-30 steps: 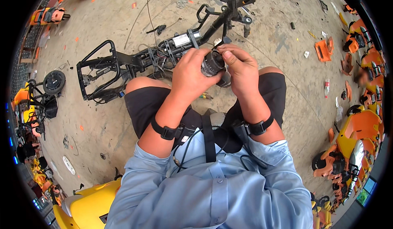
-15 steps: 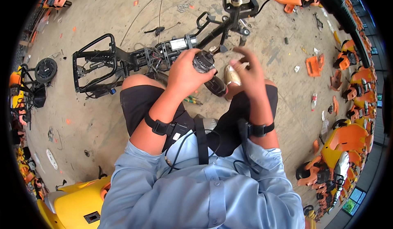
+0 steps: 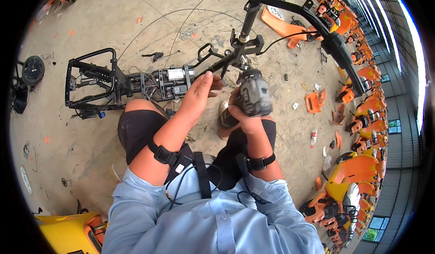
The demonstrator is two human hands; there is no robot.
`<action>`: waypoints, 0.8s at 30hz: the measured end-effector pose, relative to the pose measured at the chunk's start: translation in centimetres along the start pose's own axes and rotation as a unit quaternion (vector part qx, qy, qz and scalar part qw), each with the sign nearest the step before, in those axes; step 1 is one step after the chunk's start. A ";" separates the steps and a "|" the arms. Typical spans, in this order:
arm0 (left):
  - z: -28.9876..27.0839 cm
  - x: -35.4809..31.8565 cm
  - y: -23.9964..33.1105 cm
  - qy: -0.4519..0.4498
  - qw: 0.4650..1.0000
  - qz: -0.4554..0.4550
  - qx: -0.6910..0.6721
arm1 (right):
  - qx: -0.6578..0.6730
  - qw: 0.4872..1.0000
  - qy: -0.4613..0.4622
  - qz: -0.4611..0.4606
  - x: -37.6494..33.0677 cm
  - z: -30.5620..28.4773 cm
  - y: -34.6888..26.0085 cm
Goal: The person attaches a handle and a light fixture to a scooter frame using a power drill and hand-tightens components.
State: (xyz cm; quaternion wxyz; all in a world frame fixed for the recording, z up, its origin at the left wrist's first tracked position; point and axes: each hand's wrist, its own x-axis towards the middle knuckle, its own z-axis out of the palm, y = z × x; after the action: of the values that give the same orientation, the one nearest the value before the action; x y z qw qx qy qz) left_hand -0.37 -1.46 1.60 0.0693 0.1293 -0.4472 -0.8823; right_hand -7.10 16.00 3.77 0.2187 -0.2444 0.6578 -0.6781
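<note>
Head view: power driver [image 3: 256, 94] in the right hand [image 3: 243, 117], near a black scooter frame [image 3: 120, 82]

I have the right hand wrapped firmly round the driver, held above the right knee, nose toward the frame's front end; whether the tip touches metal, I cannot tell. The left hand [image 3: 198, 94] hovers beside it, loosely half-curled; whether it pinches anything small is unclear. Good handling, I judge, calls for a straight wrist behind the tool, its nose square to the metal before the trigger is squeezed, and left fingers clear of the spinning tip.
</note>
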 end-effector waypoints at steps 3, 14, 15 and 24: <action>1.6 0.7 -3.8 0.000 0.968 -0.098 -0.229 | 0.112 0.988 -0.089 0.066 0.6 0.1 -3.5; 6.3 5.3 -2.8 -0.009 0.970 -0.178 -0.162 | -0.131 0.988 0.047 -0.064 -1.4 0.4 -9.3; 7.4 5.8 -2.3 -0.018 0.976 -0.162 -0.148 | -0.189 0.974 0.083 -0.097 -1.8 -0.4 -9.5; 13.6 6.1 -1.0 -0.155 0.981 0.113 0.022 | -0.384 0.872 0.269 -0.142 -3.1 -3.8 -10.3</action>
State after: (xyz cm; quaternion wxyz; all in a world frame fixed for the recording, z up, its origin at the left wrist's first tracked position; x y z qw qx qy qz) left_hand -10.11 8.17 7.46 0.0953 -0.0593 -0.4838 -0.8679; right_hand -6.75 21.36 13.90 -0.1763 -0.2082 0.8580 -0.4353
